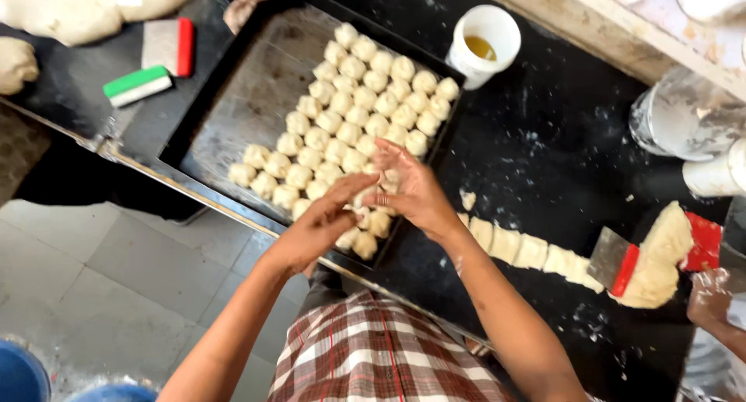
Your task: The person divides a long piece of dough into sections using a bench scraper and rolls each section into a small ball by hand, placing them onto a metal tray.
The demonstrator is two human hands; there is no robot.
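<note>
My left hand (315, 225) and my right hand (412, 188) are pressed together over the near corner of a dark baking tray (241, 99), palms facing, with a small piece of dough (364, 198) between them. The tray holds several rows of small pale dough balls (365, 99). A log of dough cut into slices (528, 250) lies on the black table to my right, beside a red-handled metal scraper (618, 263).
A white cup of yellow liquid (483, 43) stands beyond the tray. Green and red scrapers (140, 85) and a large dough mass (85, 9) lie at the left. Another person's hand (709, 297) with a red scraper (703, 242) is at the far right. White containers (684, 122) stand behind.
</note>
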